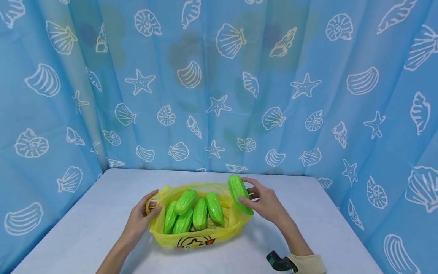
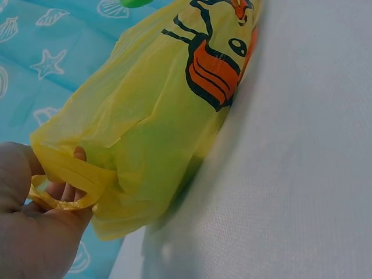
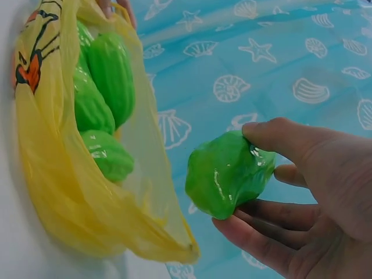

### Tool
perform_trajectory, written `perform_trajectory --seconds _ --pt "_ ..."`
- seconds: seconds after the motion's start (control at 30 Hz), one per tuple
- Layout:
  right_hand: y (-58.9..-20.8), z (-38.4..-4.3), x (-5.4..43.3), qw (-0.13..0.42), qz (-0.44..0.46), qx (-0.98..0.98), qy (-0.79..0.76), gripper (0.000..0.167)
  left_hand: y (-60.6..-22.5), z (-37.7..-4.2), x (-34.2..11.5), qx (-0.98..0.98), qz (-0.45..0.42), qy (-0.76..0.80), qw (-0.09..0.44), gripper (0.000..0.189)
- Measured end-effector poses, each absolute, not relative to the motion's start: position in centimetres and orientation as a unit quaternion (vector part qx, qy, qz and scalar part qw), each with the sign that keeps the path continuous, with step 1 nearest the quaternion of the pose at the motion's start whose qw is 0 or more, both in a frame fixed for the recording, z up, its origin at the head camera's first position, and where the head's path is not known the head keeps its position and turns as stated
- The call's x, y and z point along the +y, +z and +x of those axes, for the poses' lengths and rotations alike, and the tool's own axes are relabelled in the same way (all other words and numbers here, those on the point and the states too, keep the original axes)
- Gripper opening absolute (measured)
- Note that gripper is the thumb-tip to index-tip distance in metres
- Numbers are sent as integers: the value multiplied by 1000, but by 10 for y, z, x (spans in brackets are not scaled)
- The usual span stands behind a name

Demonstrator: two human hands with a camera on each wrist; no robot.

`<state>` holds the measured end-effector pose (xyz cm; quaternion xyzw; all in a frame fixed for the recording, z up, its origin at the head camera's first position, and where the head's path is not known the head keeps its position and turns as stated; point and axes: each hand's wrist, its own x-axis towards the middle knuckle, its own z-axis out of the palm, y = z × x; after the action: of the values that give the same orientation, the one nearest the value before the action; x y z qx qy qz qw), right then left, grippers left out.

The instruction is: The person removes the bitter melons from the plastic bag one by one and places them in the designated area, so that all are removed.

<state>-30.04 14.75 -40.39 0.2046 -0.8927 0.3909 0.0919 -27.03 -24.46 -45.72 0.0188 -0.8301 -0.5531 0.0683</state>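
The step in hand looks to be carrying a green gourd (image 1: 237, 189) across the right end of a yellow bag (image 1: 162, 238) — whether inward or outward, I cannot tell. The right hand (image 1: 266, 202) grasps the gourd, thumb on the near side and fingers round the right, leaving its far end free and tilted a little left. In the head view it overlaps the bag's right rim; in the right wrist view a strip of curtain (image 1: 212, 89) shows between gourd and bag, so it seems held up clear of the film, though any contact low down is hard to judge.

The left hand (image 1: 142, 213) grips the bag's left end, with the handle (image 2: 61, 203) looped about its fingers. The bag sits on the white table (image 1: 78, 228), mouth spread upward, and five gourds (image 1: 200, 214) lie in it, bunched toward the left and middle, one on top of the others. What lies under them is too dim to make out.

Either way, the next move calls for the left hand to keep the mouth wide. If the gourd goes in, the right half has the room — it would need lowering past the loose rim without snagging. If out, a firm hold and a bare spot on the right.
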Motion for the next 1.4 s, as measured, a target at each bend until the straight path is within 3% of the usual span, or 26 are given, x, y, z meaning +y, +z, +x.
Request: perform_trajectory --seconds 0.4,1.4 --pt "-405 -307 171 121 162 -897 393 62 -457 -269 -244 -827 12 -557 72 56" --pt "-419 -323 197 111 83 -901 411 64 -454 -270 -251 -825 16 -561 65 59"
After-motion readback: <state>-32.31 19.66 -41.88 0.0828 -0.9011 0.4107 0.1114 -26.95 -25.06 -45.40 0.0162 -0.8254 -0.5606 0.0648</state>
